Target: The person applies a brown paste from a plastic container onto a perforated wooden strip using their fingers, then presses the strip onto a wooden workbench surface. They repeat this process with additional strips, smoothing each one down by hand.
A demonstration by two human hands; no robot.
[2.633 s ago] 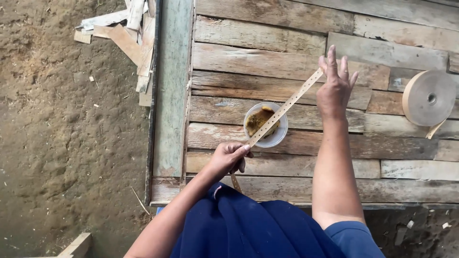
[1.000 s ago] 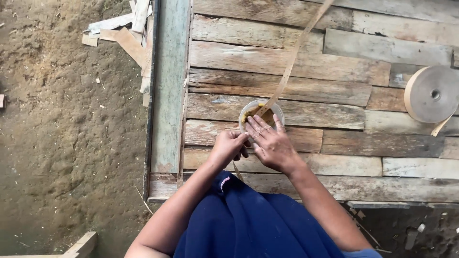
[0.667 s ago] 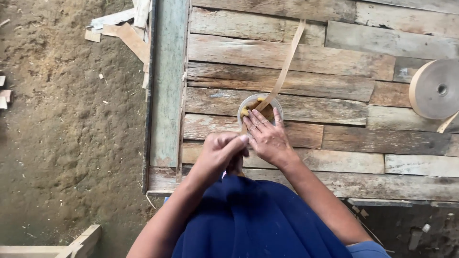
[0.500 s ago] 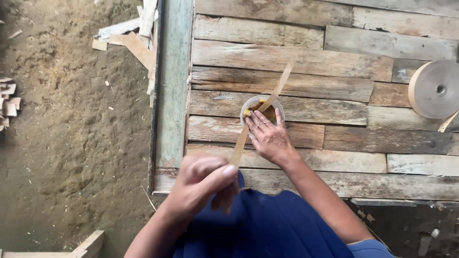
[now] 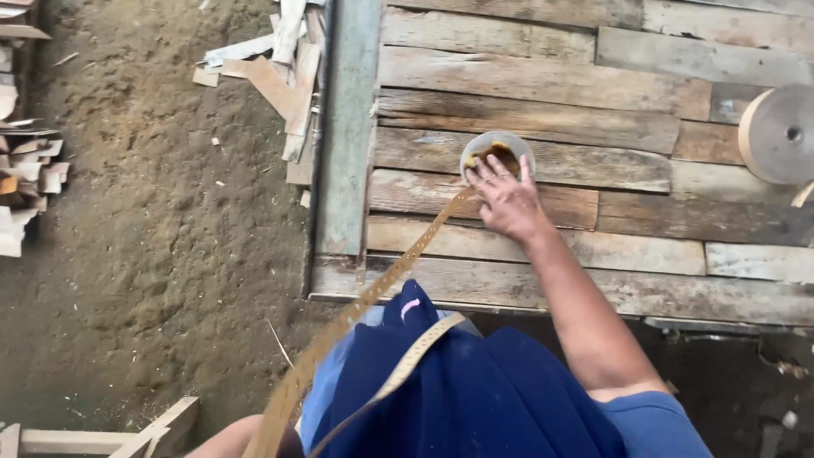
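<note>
1. Head view, change: the thin tan perforated paper strip (image 5: 398,267) now runs from the small round clear plastic bowl of brown paste (image 5: 497,153) down and left, past the edge of the weathered grey plank platform (image 5: 543,80) to the bottom of frame; half a second back its far end lay up across the planks beyond the bowl; so most of its length has been drawn through the paste.
2. Head view, left hand: a second ago it pinched the strip just beside the bowl; now it is out of frame at lower left, only a bit of arm shows; grip cannot be told; the strip being taut suggests it is held.
3. Head view, right hand (image 5: 509,202): stays at the bowl's near rim, palm down, fingers spread and slightly bent, tips over the paste pressing the strip down; not closed around anything; forearm runs back to lower right.
4. Head view, rest: large roll of tan tape (image 5: 778,134) on edge at the right; pale wood offcuts (image 5: 275,64) on the dirt; dark blue cloth (image 5: 475,394) on the lap, a second stretch of strip lying on it.
</note>
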